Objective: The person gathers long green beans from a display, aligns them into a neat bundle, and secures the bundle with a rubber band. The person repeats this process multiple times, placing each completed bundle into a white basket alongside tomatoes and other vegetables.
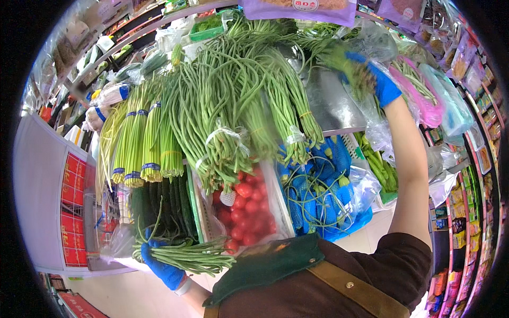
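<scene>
My left hand (161,264), in a blue glove, is closed around a bundle of long green beans (191,256), low in front of my apron. My right hand (377,79), also blue-gloved, reaches to the upper right over a metal tray (336,103). It grips a blurred clump of greens (350,67) whose kind I cannot tell. Between the hands lies a large heap of long beans (214,103), some bundles tied with white plastic or yellow bands. Banded bunches of green stalks (135,139) stand at its left.
A box of red tomatoes (246,210) sits below the beans, with cucumbers (167,206) to its left. Blue netting with green vegetables (322,194) lies right of it. Green peppers (377,163), a pink bag (423,99) and packaged-goods shelves (473,206) flank my right arm.
</scene>
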Demonstrator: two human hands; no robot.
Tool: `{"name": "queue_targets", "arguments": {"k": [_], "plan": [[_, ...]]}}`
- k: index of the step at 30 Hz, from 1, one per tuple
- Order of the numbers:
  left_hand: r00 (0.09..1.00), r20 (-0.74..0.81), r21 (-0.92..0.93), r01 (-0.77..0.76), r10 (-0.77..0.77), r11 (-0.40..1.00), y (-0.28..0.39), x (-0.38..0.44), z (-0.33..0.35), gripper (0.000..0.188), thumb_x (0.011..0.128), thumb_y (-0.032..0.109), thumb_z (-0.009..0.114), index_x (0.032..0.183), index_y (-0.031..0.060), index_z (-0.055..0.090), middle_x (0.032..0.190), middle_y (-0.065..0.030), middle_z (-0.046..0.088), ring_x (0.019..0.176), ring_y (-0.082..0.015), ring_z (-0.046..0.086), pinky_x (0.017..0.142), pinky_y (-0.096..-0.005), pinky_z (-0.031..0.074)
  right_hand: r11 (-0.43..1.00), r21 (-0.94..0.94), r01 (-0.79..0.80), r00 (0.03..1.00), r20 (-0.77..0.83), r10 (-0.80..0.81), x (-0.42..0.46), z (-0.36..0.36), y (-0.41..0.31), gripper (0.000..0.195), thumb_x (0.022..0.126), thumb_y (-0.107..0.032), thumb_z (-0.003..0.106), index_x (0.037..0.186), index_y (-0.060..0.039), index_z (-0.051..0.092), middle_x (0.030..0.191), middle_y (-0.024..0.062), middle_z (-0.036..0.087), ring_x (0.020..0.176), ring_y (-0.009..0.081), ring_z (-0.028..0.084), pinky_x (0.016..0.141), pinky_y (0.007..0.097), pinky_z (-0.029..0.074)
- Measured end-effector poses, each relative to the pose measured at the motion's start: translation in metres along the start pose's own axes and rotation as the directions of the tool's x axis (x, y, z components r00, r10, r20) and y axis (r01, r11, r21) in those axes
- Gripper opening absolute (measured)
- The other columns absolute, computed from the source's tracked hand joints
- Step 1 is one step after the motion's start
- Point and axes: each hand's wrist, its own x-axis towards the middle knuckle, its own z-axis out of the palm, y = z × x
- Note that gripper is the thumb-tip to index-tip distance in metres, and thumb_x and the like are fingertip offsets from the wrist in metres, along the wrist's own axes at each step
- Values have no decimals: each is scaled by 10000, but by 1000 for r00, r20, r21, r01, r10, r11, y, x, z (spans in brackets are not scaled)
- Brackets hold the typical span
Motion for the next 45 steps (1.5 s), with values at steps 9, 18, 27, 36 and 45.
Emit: {"name": "queue_targets", "arguments": {"k": [9,18,27,36,45], "plan": [[1000,26,-43,14,-13,999,11,-2,-9,466,887,233,497,1275,-10,410,804,0,567,700,-76,521,626,-191,445,-277,-767,-579,735,-343,-585,30,178,104,723,749,-503,575,1237,9,425,1130,264,535,1030,373,540,851,407,444],[994,106,-108,28,-17,994,9,4,-13,412,885,207,497,1225,-23,449,799,-13,549,692,-78,508,625,-194,451,-167,-863,-477,828,-377,-416,83,199,144,726,710,-415,615,1197,75,395,1056,295,555,912,382,585,799,410,463],[999,20,-94,-43,45,995,14,-7,-21,448,896,224,478,1266,-20,413,781,6,551,666,-64,506,604,-182,440,924,-375,-69,983,-184,-2,57,167,56,282,814,-220,491,993,-29,597,775,93,647,576,173,619,494,278,515],[1000,-19,-102,12,-14,995,13,-6,-12,465,876,224,510,1269,-7,417,751,18,540,652,-54,497,591,-176,430,989,-139,49,935,-342,-94,59,107,102,261,867,-292,530,1040,-101,571,809,45,632,587,109,588,443,212,442],[998,55,-144,24,-16,989,14,-1,-1,443,884,203,506,1256,-22,419,779,-2,557,680,-63,514,592,-182,461,855,127,502,857,-201,-474,60,188,42,181,926,-225,451,964,-52,484,667,-2,459,516,94,451,403,213,370]]}}
